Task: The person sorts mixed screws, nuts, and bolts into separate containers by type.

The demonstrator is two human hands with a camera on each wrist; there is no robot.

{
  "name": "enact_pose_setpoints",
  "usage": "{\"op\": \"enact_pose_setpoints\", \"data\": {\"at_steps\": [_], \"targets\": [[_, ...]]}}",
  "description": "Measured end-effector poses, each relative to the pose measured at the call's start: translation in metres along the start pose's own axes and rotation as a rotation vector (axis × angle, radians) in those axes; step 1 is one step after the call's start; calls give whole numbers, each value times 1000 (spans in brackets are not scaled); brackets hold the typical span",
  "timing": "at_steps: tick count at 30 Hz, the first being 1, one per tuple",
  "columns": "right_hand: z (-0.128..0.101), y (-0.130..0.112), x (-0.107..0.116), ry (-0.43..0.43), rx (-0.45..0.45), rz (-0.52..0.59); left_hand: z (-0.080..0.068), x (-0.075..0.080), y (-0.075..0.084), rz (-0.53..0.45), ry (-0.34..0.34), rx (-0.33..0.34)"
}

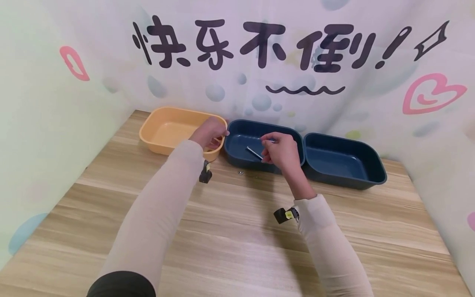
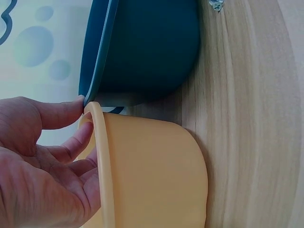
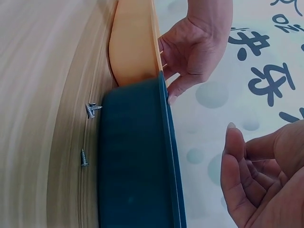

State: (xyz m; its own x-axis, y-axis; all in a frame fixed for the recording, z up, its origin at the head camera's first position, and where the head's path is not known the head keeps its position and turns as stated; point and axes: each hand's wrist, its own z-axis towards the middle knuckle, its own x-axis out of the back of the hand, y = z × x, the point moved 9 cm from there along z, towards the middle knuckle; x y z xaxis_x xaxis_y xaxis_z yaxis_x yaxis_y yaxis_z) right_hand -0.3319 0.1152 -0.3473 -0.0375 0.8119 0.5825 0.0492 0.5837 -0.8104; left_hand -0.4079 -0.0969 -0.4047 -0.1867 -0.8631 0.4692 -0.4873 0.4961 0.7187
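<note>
Screws [image 3: 88,135] are seen lying loose on the wooden counter [image 1: 230,231], just beside the front wall of the middle dark blue tub [image 1: 237,142]; one small cluster and a single screw are shown a little apart in the right wrist view. A longer metal bolt [image 1: 254,153] is seen resting inside that same tub. The right hand [image 1: 283,150] is held above the tub's interior with its fingers [image 3: 232,156] loosely curved toward the thumb; whether anything is pinched between them cannot be told. The left hand [image 1: 210,133] is placed at the corner where the yellow tub [image 1: 167,130] meets the blue one, its thumb set against the rim from outside and its fingers [image 2: 76,142] curled over the yellow rim on the inner side, so the rim is gripped. A second dark blue tub [image 1: 343,161] is set touching the first on its right. A printed backdrop [image 1: 259,45] with black characters is hung behind the tubs.
</note>
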Motion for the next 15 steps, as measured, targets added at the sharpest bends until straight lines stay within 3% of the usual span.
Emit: {"op": "enact_pose_setpoints", "data": {"at_steps": [15], "targets": [[1,4,2,-25,-22,22,-5,-1,3,31,0,-14]]}}
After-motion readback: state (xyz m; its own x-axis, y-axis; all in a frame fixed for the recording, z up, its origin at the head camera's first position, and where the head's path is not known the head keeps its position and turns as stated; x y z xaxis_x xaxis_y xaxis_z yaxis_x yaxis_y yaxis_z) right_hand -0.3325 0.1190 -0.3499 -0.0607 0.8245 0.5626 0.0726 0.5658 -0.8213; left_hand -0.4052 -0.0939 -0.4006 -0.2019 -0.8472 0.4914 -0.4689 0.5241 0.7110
